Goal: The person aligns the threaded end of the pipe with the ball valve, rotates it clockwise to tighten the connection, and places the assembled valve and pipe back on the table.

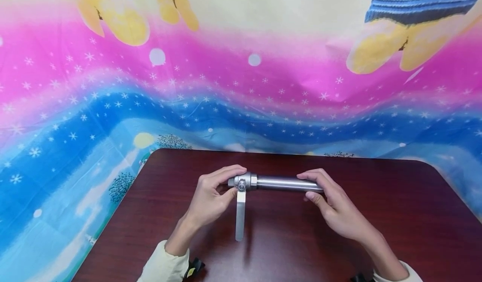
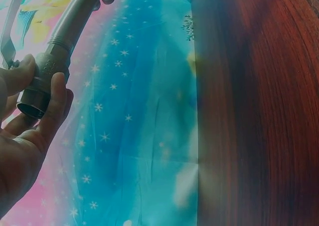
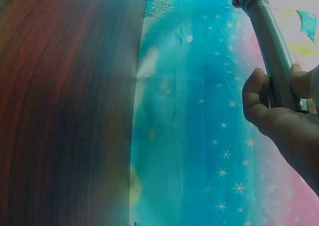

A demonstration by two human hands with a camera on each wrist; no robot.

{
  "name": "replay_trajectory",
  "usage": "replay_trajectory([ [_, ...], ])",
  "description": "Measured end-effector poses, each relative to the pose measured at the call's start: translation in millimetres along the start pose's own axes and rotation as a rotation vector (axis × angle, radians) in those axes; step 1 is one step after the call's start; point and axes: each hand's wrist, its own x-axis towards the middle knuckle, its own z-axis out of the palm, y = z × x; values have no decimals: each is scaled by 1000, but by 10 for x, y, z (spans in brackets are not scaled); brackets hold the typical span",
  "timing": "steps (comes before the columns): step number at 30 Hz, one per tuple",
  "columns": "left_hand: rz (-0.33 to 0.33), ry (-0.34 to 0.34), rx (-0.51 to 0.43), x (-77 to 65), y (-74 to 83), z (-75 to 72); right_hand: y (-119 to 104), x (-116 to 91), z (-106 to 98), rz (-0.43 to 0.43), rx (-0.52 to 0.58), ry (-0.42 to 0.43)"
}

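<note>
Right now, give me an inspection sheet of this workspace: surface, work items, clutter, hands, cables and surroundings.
Surface: dark reddish-brown table with wood grain and rounded far corners.
Work items: metal valve in line with a metal tube, held up off the surface; its flat lever points toward the bottom of the head view.
Clutter: nothing seen.
Hands: left hand grips the valve; right hand holds the tube near its free end.
Cables: nothing seen.
Surroundings: printed cloth in pink and blue with snowflakes, behind the far edge.
</note>
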Motion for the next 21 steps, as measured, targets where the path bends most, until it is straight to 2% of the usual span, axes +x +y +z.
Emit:
replay_trajectory([
  [10,-20,-3,7,-3,17,-11,-4,-1,0,26,59,-21],
  [14,-5,0,23,-5,15,-6,-7,-24,19,38,-5,-25],
  [17,-19,-2,27,-8,21,2,-16,-32,31,28,-71,-8],
  [21,-35,-6,32,-17,28,9,-18,-24,35,15,-87,20],
])
